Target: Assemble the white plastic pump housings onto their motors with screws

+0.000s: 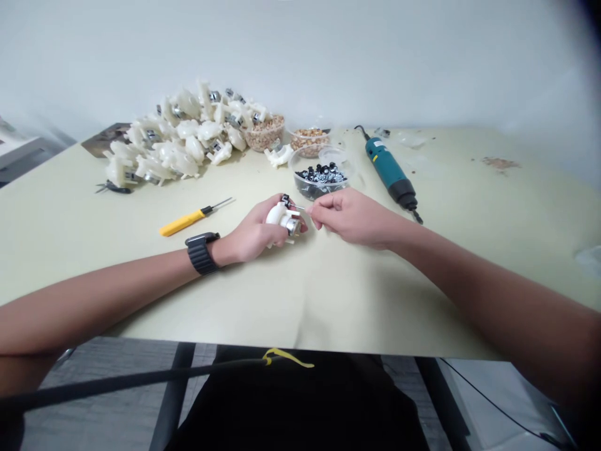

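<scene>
My left hand [251, 235] is wrapped round a white plastic housing with a motor [278, 216], held just above the table. A silver cylindrical motor [293, 226] sits in its side, and a small black part [285, 200] sticks up at its top. My right hand [347, 216] is closed in a pinch on a thin metal shaft [298, 207], whose far end meets or nearly meets the black part. The right fingertips hide the shaft's other end. Behind the hands stands a clear tub [305, 186] of small black and silver parts.
A yellow-handled screwdriver [183, 222] lies at left, near small pliers [115, 187]. Similar white housings [181, 141] are heaped at the back left. Two tubs of small brownish pieces [265, 133] [310, 143] stand behind. A green electric screwdriver [389, 169] lies at right on the pale table [244, 300].
</scene>
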`<state>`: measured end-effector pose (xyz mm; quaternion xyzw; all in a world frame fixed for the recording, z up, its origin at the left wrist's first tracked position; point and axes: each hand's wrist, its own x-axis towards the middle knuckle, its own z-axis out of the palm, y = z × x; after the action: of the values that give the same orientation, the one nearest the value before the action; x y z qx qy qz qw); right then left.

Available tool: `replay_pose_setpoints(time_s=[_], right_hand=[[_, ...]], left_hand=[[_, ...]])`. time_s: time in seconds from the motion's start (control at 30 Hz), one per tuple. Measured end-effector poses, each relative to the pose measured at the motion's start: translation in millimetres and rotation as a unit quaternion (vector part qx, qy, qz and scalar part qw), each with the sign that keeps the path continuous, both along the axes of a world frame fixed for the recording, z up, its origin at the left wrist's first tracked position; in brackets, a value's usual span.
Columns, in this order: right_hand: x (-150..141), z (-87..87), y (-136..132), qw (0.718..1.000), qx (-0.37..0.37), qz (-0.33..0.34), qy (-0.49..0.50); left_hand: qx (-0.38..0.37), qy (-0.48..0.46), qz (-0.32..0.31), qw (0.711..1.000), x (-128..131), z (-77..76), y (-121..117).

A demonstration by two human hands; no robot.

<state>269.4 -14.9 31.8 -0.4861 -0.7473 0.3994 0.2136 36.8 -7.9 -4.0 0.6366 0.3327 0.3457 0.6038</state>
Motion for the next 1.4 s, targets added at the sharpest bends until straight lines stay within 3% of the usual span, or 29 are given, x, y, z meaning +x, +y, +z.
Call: replay_pose_setpoints(time_s=[0.1,0.2,0.3,0.37,0.43,0.57,0.67,0.77,0.83,0.93,1.07,1.23,1.4], right_hand=[[3,0.9,4,0.997,0.075,0.033,-0.010],[5,-3.3,2,0.974,0.214,0.052,-0.060],[3,-8.5,-7,0.914,0.349,0.050,-0.200],[-1,-9.5,-13,0.872,0.394,0.036,-0.287],[-5,-7.8,-16,0.871,0.386,0.025,-0.302],[-8,-0.3,-12,0.945,0.278,0.030,-0.171],[-6,3.7,-6,0.981,0.172,0.038,-0.082],[-4,2.3,-3,0.996,0.074,0.041,-0.033],[-3,-2.1,-2,0.998,0.051,0.029,-0.017],[-2,-10.3,1,0.997,0.082,0.005,0.001],[2,-15.1,0,0.991,0.133,0.024,0.007],[8,-12.1,-9,0.974,0.217,-0.004,-0.056],[16,-11.9,-12,0.963,0.254,-0.032,-0.089]], left_hand=[[0.000,-0.007,0.015,1.000,1,-2.9,1],[-0.004,-0.017,0.009,1.000,0,-2.7,3],[-0.002,-0.021,-0.016,1.000,0,-0.7,4],[0.003,-0.015,-0.017,1.000,-1,0.8,3],[0.011,-0.003,-0.005,1.000,-1,2.2,2],[0.018,0.022,-0.004,1.000,-1,5.1,0],[0.020,0.029,-0.013,0.999,-1,6.0,-1],[0.023,0.026,-0.019,0.999,-1,4.3,1],[0.021,0.016,-0.018,0.999,-2,2.2,2],[0.009,-0.009,-0.020,1.000,-2,-0.8,6],[-0.010,-0.033,-0.028,0.999,-2,-2.3,9],[-0.027,-0.044,-0.042,0.998,-3,-1.9,10],[-0.055,-0.069,-0.050,0.995,-5,-1.1,11]])
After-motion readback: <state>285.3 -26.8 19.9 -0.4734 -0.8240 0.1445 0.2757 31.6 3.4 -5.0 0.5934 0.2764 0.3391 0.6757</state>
